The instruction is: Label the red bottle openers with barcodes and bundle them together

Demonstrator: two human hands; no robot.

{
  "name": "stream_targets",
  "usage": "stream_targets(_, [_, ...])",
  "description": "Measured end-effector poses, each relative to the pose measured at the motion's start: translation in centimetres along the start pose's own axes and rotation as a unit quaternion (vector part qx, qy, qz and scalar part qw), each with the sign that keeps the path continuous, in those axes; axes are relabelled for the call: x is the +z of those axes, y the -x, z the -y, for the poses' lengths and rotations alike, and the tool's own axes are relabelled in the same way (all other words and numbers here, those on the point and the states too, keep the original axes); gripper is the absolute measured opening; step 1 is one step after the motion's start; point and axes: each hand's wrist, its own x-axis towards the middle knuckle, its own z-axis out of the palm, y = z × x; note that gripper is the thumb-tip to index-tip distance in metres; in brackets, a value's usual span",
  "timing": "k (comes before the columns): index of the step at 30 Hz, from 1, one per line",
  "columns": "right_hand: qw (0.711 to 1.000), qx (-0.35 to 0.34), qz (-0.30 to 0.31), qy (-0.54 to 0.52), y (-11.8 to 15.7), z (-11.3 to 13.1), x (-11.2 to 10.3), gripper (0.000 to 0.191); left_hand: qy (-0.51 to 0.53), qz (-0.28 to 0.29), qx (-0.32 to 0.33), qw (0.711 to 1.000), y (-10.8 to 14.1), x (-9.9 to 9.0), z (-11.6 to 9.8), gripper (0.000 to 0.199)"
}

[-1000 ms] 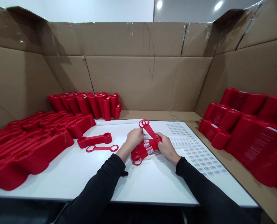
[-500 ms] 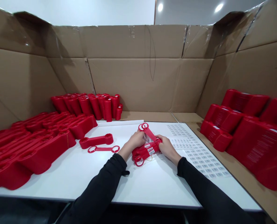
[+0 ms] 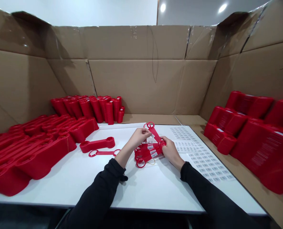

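My right hand (image 3: 169,150) is closed round the gathered ends of a fan of flat red plastic strips (image 3: 147,152) with ringed ends. Several of these strips carry small white barcode labels (image 3: 153,154). The uppermost strip (image 3: 156,135) points away from me, apart from the others. My left hand (image 3: 139,136) is by its far part, fingers bent together in a pinch beside a white patch on it. Whether something small sits between those fingertips is hidden. A thin yellowish band (image 3: 152,162) lies at the fan's near side.
Left of the hands lie a red strip stack (image 3: 97,144) and a single strip (image 3: 105,153). Large red stacks (image 3: 45,156) cover the table's left, with upright ones (image 3: 97,109) behind. Label sheets (image 3: 204,159) lie right. More red bundles (image 3: 263,152) stand beyond, inside cardboard walls (image 3: 136,86).
My left hand has risen slightly and moved left, uncovering more of the fan. The top strip has swung a little away from the rest. My right hand keeps its hold.
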Motion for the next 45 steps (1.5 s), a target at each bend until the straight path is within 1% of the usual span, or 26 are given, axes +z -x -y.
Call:
stream_targets(4, [1.0, -0.019, 0.004, 0.008, 0.3, 0.5, 0.0, 0.043, 0.038, -0.001, -0.015, 0.999, 0.2, 0.4, -0.7, 0.02])
stream_targets(10, [1.0, -0.025, 0.009, 0.008, 0.5, 0.9, 0.0, 0.046, 0.051, -0.001, -0.021, 0.998, 0.5, 0.4, -1.2, 0.018])
stream_targets(18, [1.0, -0.022, 0.014, 0.001, 0.6, 1.1, 0.0, 0.045, 0.017, 0.001, -0.013, 1.0, 0.5, 0.3, -1.2, 0.018])
stream_targets(22, [1.0, -0.028, 0.013, -0.004, 0.6, 1.1, 0.0, 0.046, -0.023, -0.014, 0.007, 1.0, 0.7, 0.5, -1.5, 0.017])
stream_targets(24, [0.999, -0.034, 0.009, -0.011, 0.7, 1.2, 0.1, 0.046, -0.048, -0.028, 0.026, 0.998, 0.9, 0.7, -1.7, 0.015])
stream_targets(26, [0.999, -0.044, 0.004, -0.024, 0.8, 1.4, 0.1, 0.046, -0.112, -0.055, 0.061, 0.99, 1.2, 0.9, -1.8, 0.015])
stream_targets(28, [0.998, -0.05, 0.001, -0.04, 1.0, 1.7, 0.2, 0.048, -0.2, -0.085, 0.102, 0.971, 1.4, 1.1, -1.7, 0.018])
stream_targets(30, [0.997, -0.052, 0.001, -0.054, 1.2, 2.0, 0.3, 0.05, -0.263, -0.124, 0.121, 0.949, 1.5, 1.1, -1.5, 0.028])
stream_targets(32, [0.996, -0.058, 0.005, -0.066, 1.3, 2.2, 0.4, 0.051, -0.273, -0.166, 0.113, 0.941, 1.5, 1.1, -1.2, 0.038])
stream_targets(34, [0.995, -0.067, 0.013, -0.077, 1.5, 2.2, 0.5, 0.051, -0.264, -0.208, 0.105, 0.936, 1.3, 1.0, -0.9, 0.042])
stream_targets(37, [0.994, -0.069, 0.021, -0.085, 1.5, 2.2, 0.6, 0.053, -0.244, -0.237, 0.115, 0.933, 1.1, 0.8, -0.8, 0.043])
stream_targets(39, [0.994, -0.067, 0.022, -0.085, 1.5, 2.0, 0.6, 0.054, -0.242, -0.244, 0.128, 0.93, 1.0, 0.7, -0.9, 0.036])
stream_targets(41, [0.995, -0.065, 0.021, -0.079, 1.4, 1.9, 0.6, 0.053, -0.245, -0.259, 0.129, 0.925, 0.9, 0.5, -0.9, 0.024])
stream_targets(43, [0.996, -0.062, 0.019, -0.067, 1.4, 1.8, 0.5, 0.052, -0.246, -0.276, 0.111, 0.923, 0.7, 0.2, -0.8, 0.019])
stream_targets(44, [0.996, -0.06, 0.017, -0.061, 1.3, 1.7, 0.4, 0.051, -0.247, -0.274, 0.098, 0.924, 0.7, 0.1, -0.7, 0.018])
stream_targets(45, [0.997, -0.059, 0.014, -0.056, 1.2, 1.7, 0.4, 0.05, -0.253, -0.262, 0.08, 0.928, 0.6, 0.0, -0.6, 0.015])
